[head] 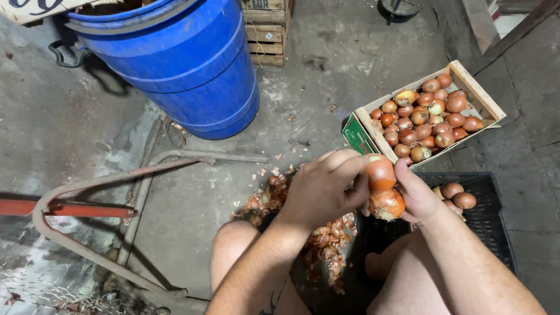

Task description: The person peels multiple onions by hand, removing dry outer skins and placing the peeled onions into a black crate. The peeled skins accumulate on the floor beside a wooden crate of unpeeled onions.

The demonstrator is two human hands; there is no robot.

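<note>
Peeling works best gently: my left hand (319,188) and right hand (415,192) fingers hold two onions (382,188), pulling only dry skin.

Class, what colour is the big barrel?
Blue barrel, seen in the head view.
</note>
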